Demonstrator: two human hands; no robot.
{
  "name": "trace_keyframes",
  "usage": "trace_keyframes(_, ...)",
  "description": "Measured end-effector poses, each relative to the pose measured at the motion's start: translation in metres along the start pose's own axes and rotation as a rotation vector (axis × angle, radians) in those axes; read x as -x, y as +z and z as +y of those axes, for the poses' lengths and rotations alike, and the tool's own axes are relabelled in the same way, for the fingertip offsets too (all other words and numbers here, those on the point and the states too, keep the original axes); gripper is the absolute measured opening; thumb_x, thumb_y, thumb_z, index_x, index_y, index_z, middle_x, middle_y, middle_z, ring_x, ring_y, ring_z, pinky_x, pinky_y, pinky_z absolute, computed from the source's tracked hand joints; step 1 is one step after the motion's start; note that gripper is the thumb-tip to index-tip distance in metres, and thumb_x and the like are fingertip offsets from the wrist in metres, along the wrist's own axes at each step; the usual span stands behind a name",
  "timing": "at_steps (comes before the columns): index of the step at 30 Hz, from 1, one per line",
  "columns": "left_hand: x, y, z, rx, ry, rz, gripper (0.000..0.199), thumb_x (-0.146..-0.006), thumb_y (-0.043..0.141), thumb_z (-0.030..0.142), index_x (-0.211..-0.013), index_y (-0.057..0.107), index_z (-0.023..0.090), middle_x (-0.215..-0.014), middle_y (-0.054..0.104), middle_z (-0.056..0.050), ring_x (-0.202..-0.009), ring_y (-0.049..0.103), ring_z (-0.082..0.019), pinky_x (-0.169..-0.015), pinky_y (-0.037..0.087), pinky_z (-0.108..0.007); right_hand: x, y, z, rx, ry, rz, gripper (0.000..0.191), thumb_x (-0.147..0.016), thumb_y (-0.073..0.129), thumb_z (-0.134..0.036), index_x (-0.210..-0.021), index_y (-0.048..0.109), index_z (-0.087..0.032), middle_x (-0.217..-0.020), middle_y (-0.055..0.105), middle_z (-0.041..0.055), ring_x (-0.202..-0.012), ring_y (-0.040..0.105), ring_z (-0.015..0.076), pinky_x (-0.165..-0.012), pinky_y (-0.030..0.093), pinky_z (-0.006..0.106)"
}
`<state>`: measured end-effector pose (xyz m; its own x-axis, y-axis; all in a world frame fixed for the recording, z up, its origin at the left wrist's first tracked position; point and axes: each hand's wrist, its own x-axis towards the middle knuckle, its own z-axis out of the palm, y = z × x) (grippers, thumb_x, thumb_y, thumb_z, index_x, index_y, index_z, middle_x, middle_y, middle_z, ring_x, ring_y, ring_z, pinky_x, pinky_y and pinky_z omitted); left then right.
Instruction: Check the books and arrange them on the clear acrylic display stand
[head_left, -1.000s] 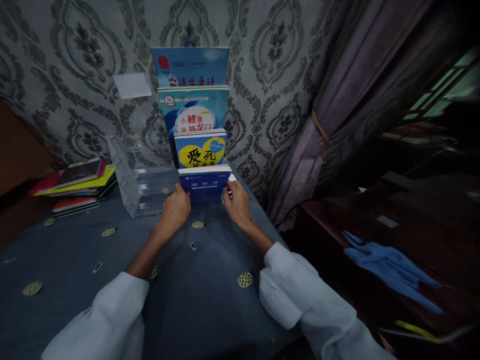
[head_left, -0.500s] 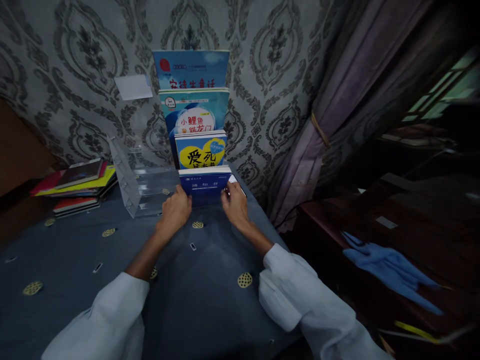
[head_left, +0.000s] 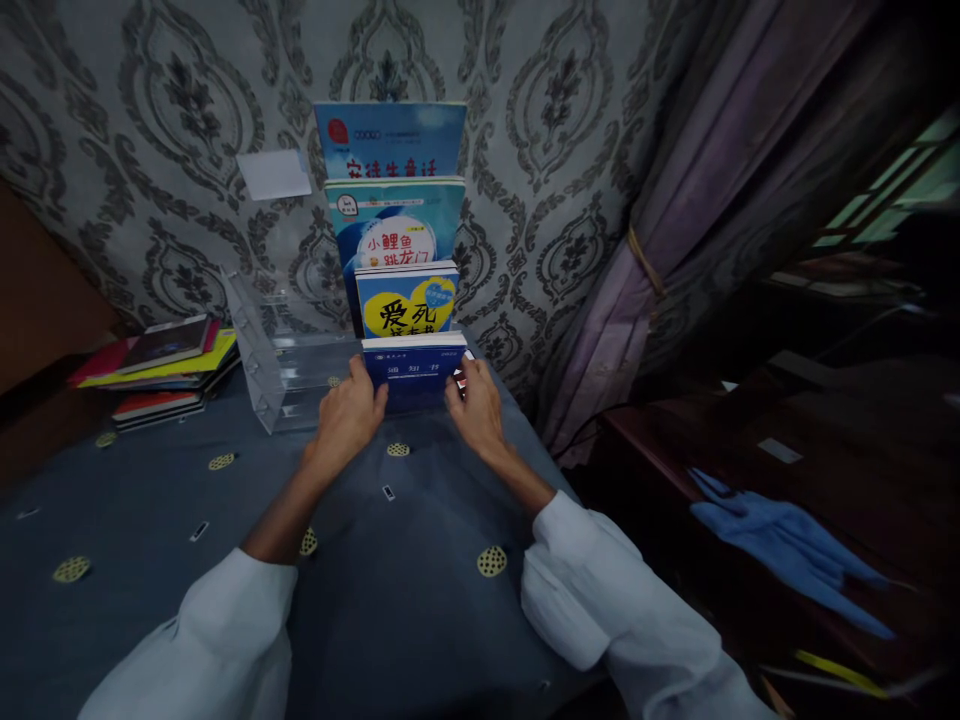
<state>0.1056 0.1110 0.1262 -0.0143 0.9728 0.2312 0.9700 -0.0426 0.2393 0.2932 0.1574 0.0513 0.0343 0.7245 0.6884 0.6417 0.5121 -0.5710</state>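
Note:
A dark blue booklet [head_left: 411,390] stands upright at the front of a clear tiered book rack [head_left: 255,375]. My left hand [head_left: 349,412] grips its left edge, thumb on the cover. On its right edge, my right hand [head_left: 476,405] is closed in the same way, with the fingertips hidden behind. Stepped up behind it are a blue book with yellow hearts [head_left: 405,305], a teal book [head_left: 401,220] and a taller blue book [head_left: 390,138]. The left part of the rack holds no books.
A stack of books and folders [head_left: 157,360] lies left of the rack. A blank white card [head_left: 274,175] is at the rack's upper left. The patterned wall [head_left: 555,150] stands behind, a tied purple curtain [head_left: 622,310] at the right. Blue cloth [head_left: 780,540] lies on a dark surface.
Both hands have shifted slightly upward along the sides of the dark blue booklet, still holding it. The whole view has moved a little; the other books stay in place.

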Motion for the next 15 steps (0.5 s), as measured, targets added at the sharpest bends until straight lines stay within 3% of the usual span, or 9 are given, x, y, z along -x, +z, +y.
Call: trace_keyframes(15,0.0026,0.002,0.0047,-0.055,-0.009,0.008,0.056,-0.101,0.044,0.036,-0.144,0.032,0.002,-0.113,0.071,-0.024,-0.103,0.072,-0.035,-0.085,0.054,-0.043,0.0004,-0.0001,-0.0015,0.033,-0.017,0.005,0.038,-0.091,0.046,-0.021,-0.128,0.056,-0.021,-0.1,0.058,0.0099,-0.091,0.06,0.0267,-0.084,0.053,0.045)
